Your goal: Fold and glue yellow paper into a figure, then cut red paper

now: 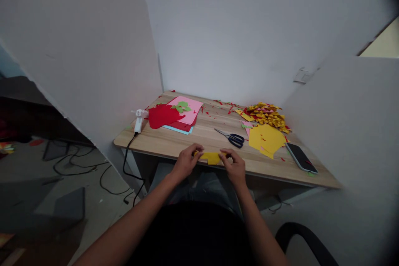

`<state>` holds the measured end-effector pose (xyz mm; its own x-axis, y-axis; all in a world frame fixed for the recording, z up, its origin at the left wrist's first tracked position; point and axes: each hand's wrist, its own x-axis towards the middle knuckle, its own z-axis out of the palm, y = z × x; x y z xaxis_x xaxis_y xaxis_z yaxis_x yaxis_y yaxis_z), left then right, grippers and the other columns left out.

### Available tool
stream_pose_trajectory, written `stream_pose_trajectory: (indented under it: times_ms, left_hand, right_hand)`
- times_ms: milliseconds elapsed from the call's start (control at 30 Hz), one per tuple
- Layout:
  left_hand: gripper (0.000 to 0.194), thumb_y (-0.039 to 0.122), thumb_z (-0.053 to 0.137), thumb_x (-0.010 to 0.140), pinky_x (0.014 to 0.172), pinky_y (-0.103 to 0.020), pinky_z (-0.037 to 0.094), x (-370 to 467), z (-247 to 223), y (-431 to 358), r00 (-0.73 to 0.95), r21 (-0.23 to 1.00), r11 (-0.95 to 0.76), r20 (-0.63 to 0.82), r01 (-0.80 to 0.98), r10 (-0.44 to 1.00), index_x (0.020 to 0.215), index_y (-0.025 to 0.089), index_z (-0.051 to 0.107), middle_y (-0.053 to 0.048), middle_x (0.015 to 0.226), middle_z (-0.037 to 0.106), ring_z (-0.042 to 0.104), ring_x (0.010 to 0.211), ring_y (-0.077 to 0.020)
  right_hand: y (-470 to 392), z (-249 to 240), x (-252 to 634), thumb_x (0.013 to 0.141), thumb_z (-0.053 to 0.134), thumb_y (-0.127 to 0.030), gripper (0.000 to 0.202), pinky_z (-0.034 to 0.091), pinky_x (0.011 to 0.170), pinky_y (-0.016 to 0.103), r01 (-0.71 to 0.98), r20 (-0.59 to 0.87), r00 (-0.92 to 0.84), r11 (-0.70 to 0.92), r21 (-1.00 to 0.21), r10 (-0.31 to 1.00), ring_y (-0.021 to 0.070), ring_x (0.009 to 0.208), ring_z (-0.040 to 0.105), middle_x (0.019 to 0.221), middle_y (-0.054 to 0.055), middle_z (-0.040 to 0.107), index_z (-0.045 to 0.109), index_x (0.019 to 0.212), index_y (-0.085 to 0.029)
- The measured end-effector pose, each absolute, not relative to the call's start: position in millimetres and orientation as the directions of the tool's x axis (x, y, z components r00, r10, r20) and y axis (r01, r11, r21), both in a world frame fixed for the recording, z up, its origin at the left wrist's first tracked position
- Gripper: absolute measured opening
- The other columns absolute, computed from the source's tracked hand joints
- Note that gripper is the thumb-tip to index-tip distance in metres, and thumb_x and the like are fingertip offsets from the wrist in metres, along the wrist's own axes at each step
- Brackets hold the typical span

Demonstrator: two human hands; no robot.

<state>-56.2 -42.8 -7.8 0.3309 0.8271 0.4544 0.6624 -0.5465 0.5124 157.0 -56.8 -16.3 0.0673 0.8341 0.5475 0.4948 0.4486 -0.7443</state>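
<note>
A small yellow piece (212, 158) is held between my two hands at the table's front edge. My left hand (187, 161) pinches its left end, and my right hand (233, 165) pinches its right end. Just behind my right hand lie dark-handled scissors (235, 139), blades pointing left. Larger yellow sheets (267, 139) rest to the right, with a heap of crinkled yellow pieces (268, 115) behind them. Red material (163, 115) and pink sheets (187, 106) with green leaf shapes (181, 107) on top are at the left.
A white glue gun (139, 122) stands at the wooden table's (212, 126) left edge, its black cord hanging down. A phone (301, 158) lies at the right. Red scraps are scattered along the back. Partitions (118, 58) flank the table; a chair (304, 237) is at lower right.
</note>
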Motion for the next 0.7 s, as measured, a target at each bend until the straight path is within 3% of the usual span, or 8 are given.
stream_pose_trajectory:
  times_ms: [133, 300, 433, 700]
  left_hand:
    - [0.02, 0.027, 0.045, 0.099, 0.074, -0.022, 0.05, -51.2, -2.1, -28.1, 0.234, 0.566, -0.456, 0.421, 0.686, 0.876, 0.11, 0.016, 0.058, -0.004, 0.098, 0.069, 0.066, 0.087, -0.0128]
    - [0.024, 0.022, 0.054, 0.093, 0.082, -0.033, 0.046, -46.0, -2.5, -18.0, 0.251, 0.47, -0.423, 0.387, 0.774, 0.888, 0.114, 0.021, 0.065, -0.005, 0.095, 0.071, 0.064, 0.091, -0.0205]
    - [0.021, 0.023, 0.055, 0.093, 0.089, -0.038, 0.04, -44.2, -5.7, -17.4, 0.346, 0.344, -0.473, 0.369, 0.811, 0.862, 0.103, 0.026, 0.074, -0.006, 0.105, 0.07, 0.057, 0.103, -0.0249]
    - [0.029, 0.023, 0.051, 0.096, 0.083, -0.039, 0.038, -45.7, -2.3, -15.3, 0.431, 0.183, -0.503, 0.326, 0.845, 0.842, 0.114, 0.03, 0.073, -0.007, 0.108, 0.067, 0.054, 0.101, -0.0262]
  right_hand:
    - [-33.9, -12.7, 146.2, 0.084, 0.057, -0.042, 0.042, 0.05, 0.069, 0.03, 0.438, 0.464, 0.19, 0.349, -0.829, 0.865, 0.0163, 0.072, 0.059, 0.08, 0.002, 0.062, 0.061, 0.117, -0.015]
    - [-4.6, -19.7, 141.8, 0.07, 0.065, -0.034, 0.022, 0.043, 0.055, 0.025, 0.513, 0.254, 0.089, 0.174, -0.84, 0.963, 0.0144, 0.057, 0.054, 0.061, -0.002, 0.058, 0.067, 0.082, -0.016]
    - [2.1, -20.6, 142.9, 0.068, 0.067, -0.031, 0.014, 0.038, 0.057, 0.025, 0.637, 0.179, 0.076, 0.09, -0.766, 0.981, 0.0157, 0.061, 0.056, 0.068, 0.001, 0.066, 0.068, 0.075, -0.019]
    - [0.8, -10.0, 143.1, 0.072, 0.064, -0.032, 0.016, 0.039, 0.061, 0.025, 0.736, 0.186, 0.026, 0.107, -0.668, 0.982, 0.0162, 0.068, 0.059, 0.076, 0.002, 0.07, 0.069, 0.082, -0.02]
